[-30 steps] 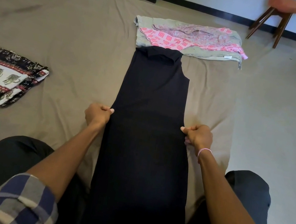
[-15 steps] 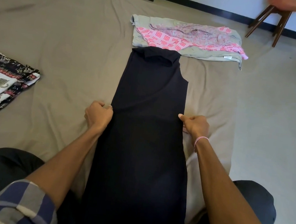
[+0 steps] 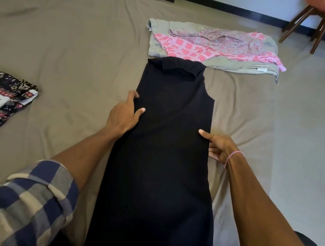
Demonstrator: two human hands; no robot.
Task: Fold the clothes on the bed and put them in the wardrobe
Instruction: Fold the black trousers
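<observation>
Both hands lie loose at mid-length of the black sleeveless dress (image 3: pixel 165 155), which is spread lengthwise on the bed (image 3: pixel 63 45). Left hand (image 3: pixel 124 114) rests straight-fingered along its left edge, thumb on the cloth. Right hand (image 3: pixel 218 146) sits at the right edge, thumb on top, fingers relaxed beside it. The collar touches a pink-and-grey clothes pile (image 3: pixel 215 46).

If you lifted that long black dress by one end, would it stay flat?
Probably not: the black dress lies limp and flat against the bed, so it would likely droop. It looks thin, so probably light.
</observation>
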